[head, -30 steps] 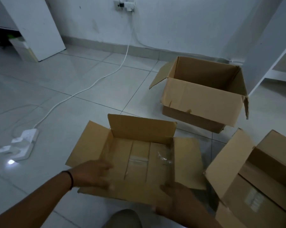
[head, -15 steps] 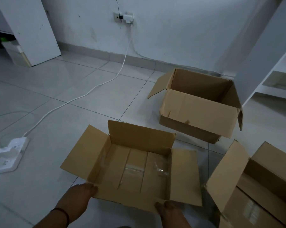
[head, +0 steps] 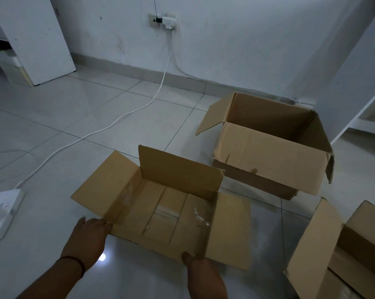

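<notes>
A small open cardboard box [head: 160, 216] lies on the tiled floor in front of me, all its flaps spread and clear tape across its bottom. My left hand [head: 89, 236], a dark band on its wrist, touches the box's near left corner with its fingers stretched toward it and the thumb held out to the side. At the near edge by the right flap is my right hand [head: 201, 270]. Its fingers are hidden under the cardboard.
A larger open box [head: 268, 160] stands behind to the right. A third box [head: 333, 251] sits at the right edge. A white power strip [head: 3, 210] lies at the left, its cable [head: 108, 126] running to a wall socket [head: 162, 21]. White furniture panels stand far left and far right.
Both hands have drawn back from the box's near flap to its near edge. The view has tilted up, so the wall socket now shows.
</notes>
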Demonstrator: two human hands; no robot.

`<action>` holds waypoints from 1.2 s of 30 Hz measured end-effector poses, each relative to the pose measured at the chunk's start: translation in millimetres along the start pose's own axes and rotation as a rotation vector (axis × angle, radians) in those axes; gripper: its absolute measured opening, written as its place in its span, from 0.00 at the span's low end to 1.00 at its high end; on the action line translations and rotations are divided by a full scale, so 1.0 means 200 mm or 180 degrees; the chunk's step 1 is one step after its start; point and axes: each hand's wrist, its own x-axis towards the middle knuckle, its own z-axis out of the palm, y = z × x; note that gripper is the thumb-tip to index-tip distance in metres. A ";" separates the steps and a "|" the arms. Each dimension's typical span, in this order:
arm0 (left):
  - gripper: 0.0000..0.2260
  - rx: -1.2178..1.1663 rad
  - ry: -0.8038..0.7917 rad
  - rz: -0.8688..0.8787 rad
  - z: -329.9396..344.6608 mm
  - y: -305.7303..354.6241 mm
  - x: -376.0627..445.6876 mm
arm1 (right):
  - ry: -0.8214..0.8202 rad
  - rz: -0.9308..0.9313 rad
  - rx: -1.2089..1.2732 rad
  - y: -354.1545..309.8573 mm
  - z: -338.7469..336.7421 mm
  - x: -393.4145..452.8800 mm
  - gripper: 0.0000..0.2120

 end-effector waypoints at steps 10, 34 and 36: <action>0.19 0.0112 0.0306 -0.0072 0.03 0.04 0.19 | 0.0258 0.0027 0.0181 0.05 -0.06 0.12 0.22; 0.22 -0.3262 -0.0960 0.1019 -0.63 1.58 -0.12 | 0.1686 0.1284 0.0822 0.80 -0.09 -0.86 0.20; 0.16 -0.3166 -0.1025 0.0991 -0.67 1.76 -0.12 | 0.1841 0.1439 0.0941 0.92 -0.07 -0.97 0.17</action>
